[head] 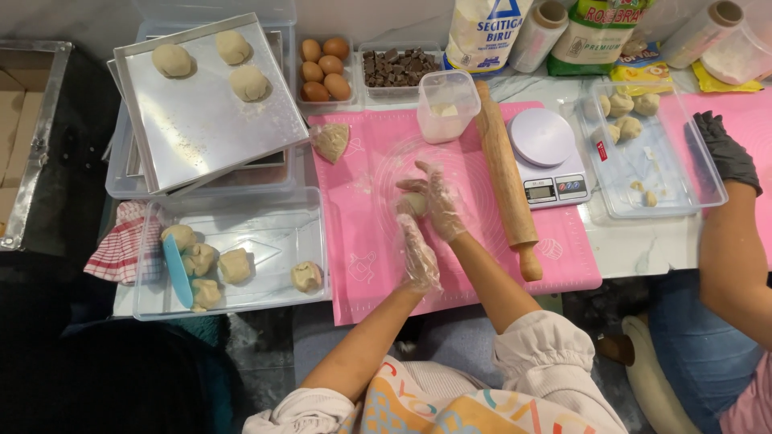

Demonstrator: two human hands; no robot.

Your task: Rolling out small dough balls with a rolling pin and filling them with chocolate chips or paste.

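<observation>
Both gloved hands, left hand (416, 249) and right hand (441, 201), cupped a dough ball (414, 204) between them above a pink mat (362, 241). A rolling pin (505, 173) lay just right; a clear tub (447, 104) stood beyond.

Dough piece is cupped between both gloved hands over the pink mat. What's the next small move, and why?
Probably keep rolling the dough piece between the left hand and right hand until round, then set it on the metal tray, where three shaped balls already sit.

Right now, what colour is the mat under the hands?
Pink mat, with faint white lines; head view.
</observation>
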